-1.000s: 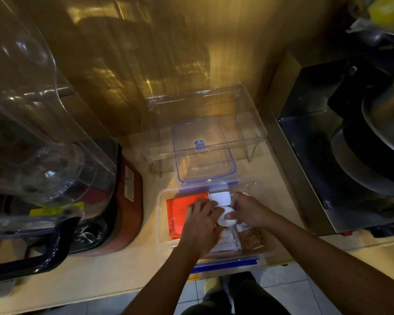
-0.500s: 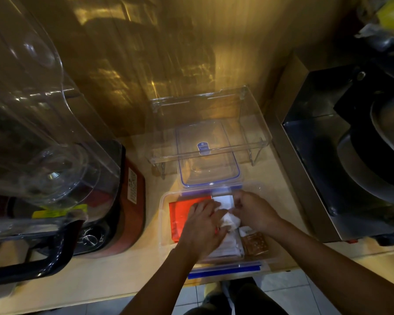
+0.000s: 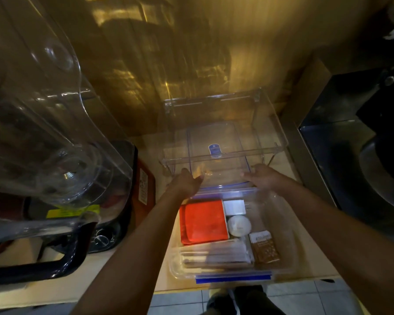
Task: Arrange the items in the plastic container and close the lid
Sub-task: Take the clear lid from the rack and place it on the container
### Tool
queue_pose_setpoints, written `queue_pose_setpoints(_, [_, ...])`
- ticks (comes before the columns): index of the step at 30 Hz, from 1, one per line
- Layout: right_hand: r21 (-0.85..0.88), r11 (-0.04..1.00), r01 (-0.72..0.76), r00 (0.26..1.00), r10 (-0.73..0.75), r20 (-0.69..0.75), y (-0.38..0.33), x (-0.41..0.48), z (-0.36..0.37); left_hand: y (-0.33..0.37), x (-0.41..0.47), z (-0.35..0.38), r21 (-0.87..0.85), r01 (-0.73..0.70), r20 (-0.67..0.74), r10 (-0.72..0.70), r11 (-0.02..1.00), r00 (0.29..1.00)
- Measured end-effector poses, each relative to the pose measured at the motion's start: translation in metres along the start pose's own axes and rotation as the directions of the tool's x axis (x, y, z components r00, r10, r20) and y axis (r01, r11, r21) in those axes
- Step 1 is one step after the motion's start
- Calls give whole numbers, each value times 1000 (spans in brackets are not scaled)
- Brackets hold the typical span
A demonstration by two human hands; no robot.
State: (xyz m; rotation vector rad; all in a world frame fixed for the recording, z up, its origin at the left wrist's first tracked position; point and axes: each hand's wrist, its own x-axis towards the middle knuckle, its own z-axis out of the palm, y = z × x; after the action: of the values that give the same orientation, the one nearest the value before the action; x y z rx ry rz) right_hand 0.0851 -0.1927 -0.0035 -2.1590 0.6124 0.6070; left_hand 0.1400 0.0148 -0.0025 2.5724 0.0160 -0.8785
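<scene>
both hands at the lid, container packed

the clear plastic container point(image 3: 282, 242) sits at the counter's point(image 3: 127, 283) front edge, its blue clips at the near and far rims. inside lie a red packet point(image 3: 204, 221) at left, a white charger plug point(image 3: 234, 206) and a round white disc point(image 3: 239, 225) beside it, a small brown sachet point(image 3: 264, 247) to the right, and clear-wrapped sticks point(image 3: 216, 252) along the near side. just behind the container, the blue-edged clear lid point(image 3: 216, 155) rests under a clear acrylic riser shelf point(image 3: 271, 123). the left hand point(image 3: 187, 181) and right hand point(image 3: 263, 177) reach to the lid's near corners, fingers loosely spread; whether they grip it is unclear. a blender point(image 3: 43, 133) stands at left.
</scene>
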Motion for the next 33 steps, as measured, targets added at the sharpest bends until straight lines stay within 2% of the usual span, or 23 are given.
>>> queue_pose_setpoints(3, [193,981,23,997,-9,-75,-4,3,0,1,2,1,-129,-15,81,25,992,996])
queue_pose_setpoints(7, [302,949,97,967,-18,-254,0,3,2,-2,-1,-9,-319,-47,-20,43,946,999])
queue_pose_setpoints(11, [438,891,119,949,27,-313,-4,-7,6,-7,-7,-17,-452,-71,-79,39,889,996])
queue_pose_setpoints(15, [722,670,172,939,111,-327,-17,-22,11,-4,-20,-18,-512,-91,-155,12,854,988])
queue_pose_setpoints(19, [912,385,141,939,240,-246,-24,-37,12,2,-39,-17,-631,-74,-159,-36,772,987])
queue_pose_setpoints(21, [936,325,135,941,255,-224,-24,-42,13,3,-49,-16,-711,-66,-138,-47,700,989])
queue_pose_setpoints(27, [947,306,96,942,280,-186,-6,-55,4,8,-61,-17,-912,1,-20,-47,411,999])
queue_pose_setpoints(30, [945,290,154,952,212,-220,5,-66,-2,9,-60,-17,-943,-29,-44,-39,331,998])
queue_pose_setpoints(33, [943,268,196,962,132,-237,19,-78,-8,5,-58,-19,-960,2,-21,-77,278,997])
